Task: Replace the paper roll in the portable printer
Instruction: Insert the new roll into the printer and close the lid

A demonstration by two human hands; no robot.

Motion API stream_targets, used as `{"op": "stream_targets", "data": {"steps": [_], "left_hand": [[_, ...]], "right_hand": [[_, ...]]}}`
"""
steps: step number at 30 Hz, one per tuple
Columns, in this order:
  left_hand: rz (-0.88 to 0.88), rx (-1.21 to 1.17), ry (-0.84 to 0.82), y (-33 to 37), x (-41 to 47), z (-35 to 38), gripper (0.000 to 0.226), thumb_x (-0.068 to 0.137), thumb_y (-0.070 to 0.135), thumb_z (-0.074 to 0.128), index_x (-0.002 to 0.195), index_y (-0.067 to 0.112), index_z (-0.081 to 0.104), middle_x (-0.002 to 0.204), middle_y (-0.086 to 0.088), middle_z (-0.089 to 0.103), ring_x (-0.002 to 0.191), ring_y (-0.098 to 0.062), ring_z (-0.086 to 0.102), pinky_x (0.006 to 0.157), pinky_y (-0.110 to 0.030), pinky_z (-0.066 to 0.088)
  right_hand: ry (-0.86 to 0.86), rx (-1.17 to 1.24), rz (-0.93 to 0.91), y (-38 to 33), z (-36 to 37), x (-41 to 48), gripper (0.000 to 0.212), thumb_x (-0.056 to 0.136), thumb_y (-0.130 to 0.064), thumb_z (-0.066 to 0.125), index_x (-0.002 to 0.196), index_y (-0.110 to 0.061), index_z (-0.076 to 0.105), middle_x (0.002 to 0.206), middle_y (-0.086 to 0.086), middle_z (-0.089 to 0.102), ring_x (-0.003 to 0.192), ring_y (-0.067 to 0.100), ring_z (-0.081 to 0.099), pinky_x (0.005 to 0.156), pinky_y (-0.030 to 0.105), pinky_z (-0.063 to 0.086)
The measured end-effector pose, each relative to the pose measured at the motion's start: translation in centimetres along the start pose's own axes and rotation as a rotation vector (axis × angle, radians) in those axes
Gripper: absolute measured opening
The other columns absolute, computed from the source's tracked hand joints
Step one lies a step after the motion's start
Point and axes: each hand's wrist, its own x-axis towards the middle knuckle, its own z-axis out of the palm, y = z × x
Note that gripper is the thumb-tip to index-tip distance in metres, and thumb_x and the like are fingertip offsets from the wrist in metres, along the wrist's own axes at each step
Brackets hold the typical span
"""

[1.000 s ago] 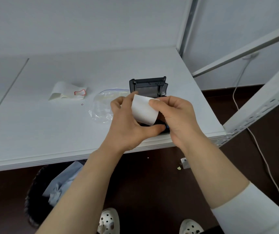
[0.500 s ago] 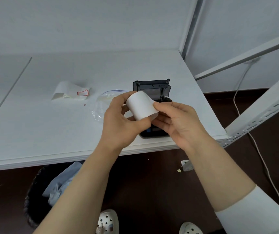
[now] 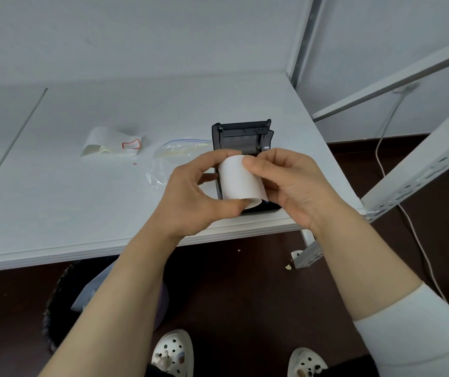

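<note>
A white desk (image 3: pixel 54 191) carries a folded paper strip (image 3: pixel 110 144) with a red-outlined label, a tiny red-edged scrap just in front of it, and a clear zip bag (image 3: pixel 175 148) to its right. Below the desk stands a dark bin (image 3: pixel 62 300) holding crumpled paper. A white cable (image 3: pixel 419 240) trails down beside the perforated metal frame (image 3: pixel 419 170). White perforated clogs (image 3: pixel 173 352) stand on the dark floor.

The person's left forearm (image 3: pixel 114 303) is bare from wrist to the picture's lower edge, with no sleeve showing, and both hands are bare, without rings, watch or gloves. The right arm wears a white long sleeve (image 3: pixel 419 333), pushed up to mid-forearm with a soft fold at its cuff. On the feet are white perforated clogs (image 3: pixel 173 352), round holes dotted across their tops, the left one carrying small charms.
</note>
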Motion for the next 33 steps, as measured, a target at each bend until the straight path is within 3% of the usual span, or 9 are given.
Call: {"op": "stream_targets", "data": {"steps": [5,9,11,14,17,24,29,31,33], "left_hand": [[-0.021,-0.035,-0.058,-0.4,0.1,-0.1,0.062,0.05,0.023,0.076,0.108,0.04,0.061,0.111,0.021,0.065,0.113,-0.004,0.057,0.101,-0.033,0.046],[-0.124,-0.168,0.027,-0.3,0.2,0.4,0.072,0.065,0.002,0.072,0.122,0.041,0.052,0.128,0.019,0.055,0.123,0.004,0.047,0.096,-0.021,0.048],[-0.268,-0.266,0.167,0.3,0.5,0.5,0.055,0.079,-0.003,0.061,0.125,0.027,0.055,0.12,0.009,0.057,0.109,-0.004,0.056,0.09,-0.025,0.052],[-0.468,-0.351,0.256,1.4,1.0,1.0,0.017,0.087,0.021,0.058,0.099,0.01,0.064,0.09,-0.007,0.061,0.078,-0.019,0.062,0.066,-0.029,0.058],[-0.46,-0.301,0.254,1.6,1.5,2.0,0.031,0.085,0.037,0.063,0.084,0.006,0.066,0.074,-0.009,0.066,0.064,-0.018,0.065,0.056,-0.025,0.057],[-0.369,-0.244,0.358,0.8,3.3,2.9,0.018,0.086,0.023,0.064,0.079,0.007,0.067,0.073,-0.007,0.069,0.057,-0.008,0.067,0.055,-0.017,0.053],[-0.334,-0.203,0.425,0.9,4.8,3.2,0.022,0.081,0.02,0.07,0.059,0.023,0.069,0.055,0.009,0.068,0.058,-0.012,0.069,0.072,-0.032,0.061],[-0.3,-0.139,0.444,0.8,5.2,3.5,0.031,0.079,0.023,0.072,0.049,0.028,0.065,0.065,-0.005,0.071,0.069,-0.028,0.07,0.08,-0.043,0.059],[-0.271,-0.055,0.465,0.8,5.6,3.8,0.03,0.077,0.025,0.073,0.05,0.03,0.064,0.075,-0.017,0.071,0.07,-0.033,0.066,0.082,-0.049,0.056]], "right_hand": [[-0.086,0.133,0.108,0.1,-0.3,0.1,0.04,0.06,-0.021,0.072,0.099,-0.015,0.068,0.102,0.008,0.068,0.093,0.023,0.066,0.075,0.038,0.058],[0.046,0.169,0.016,0.1,-0.3,0.2,0.013,0.077,-0.013,0.068,0.09,-0.014,0.071,0.088,0.003,0.073,0.086,0.019,0.068,0.071,0.033,0.06],[0.155,0.237,-0.016,0.0,-0.4,0.2,0.007,0.081,-0.01,0.065,0.085,-0.013,0.069,0.084,0.003,0.072,0.084,0.019,0.068,0.069,0.032,0.06],[0.223,0.277,-0.083,0.0,-0.3,0.4,0.008,0.085,-0.007,0.061,0.087,-0.013,0.067,0.094,0.008,0.068,0.09,0.022,0.065,0.065,0.031,0.061],[0.235,0.275,-0.135,0.2,0.3,0.6,0.009,0.086,-0.005,0.059,0.089,-0.012,0.064,0.093,0.007,0.067,0.091,0.022,0.064,0.073,0.033,0.06],[0.292,0.091,-0.227,0.0,0.3,1.5,0.013,0.082,-0.003,0.065,0.091,-0.013,0.066,0.095,0.003,0.067,0.098,0.024,0.065,0.084,0.037,0.057],[0.417,-0.186,-0.376,-0.3,-0.7,2.3,0.018,0.079,-0.007,0.069,0.09,-0.02,0.07,0.087,-0.009,0.068,0.086,0.006,0.066,0.083,0.023,0.054],[0.446,-0.27,-0.423,0.0,-1.1,2.4,0.023,0.079,-0.007,0.069,0.1,-0.017,0.071,0.086,-0.011,0.068,0.085,0.005,0.066,0.084,0.02,0.053],[0.453,-0.345,-0.462,0.5,-1.4,2.6,0.031,0.081,-0.006,0.067,0.108,-0.02,0.068,0.083,-0.011,0.067,0.083,0.004,0.065,0.084,0.017,0.052]]}}
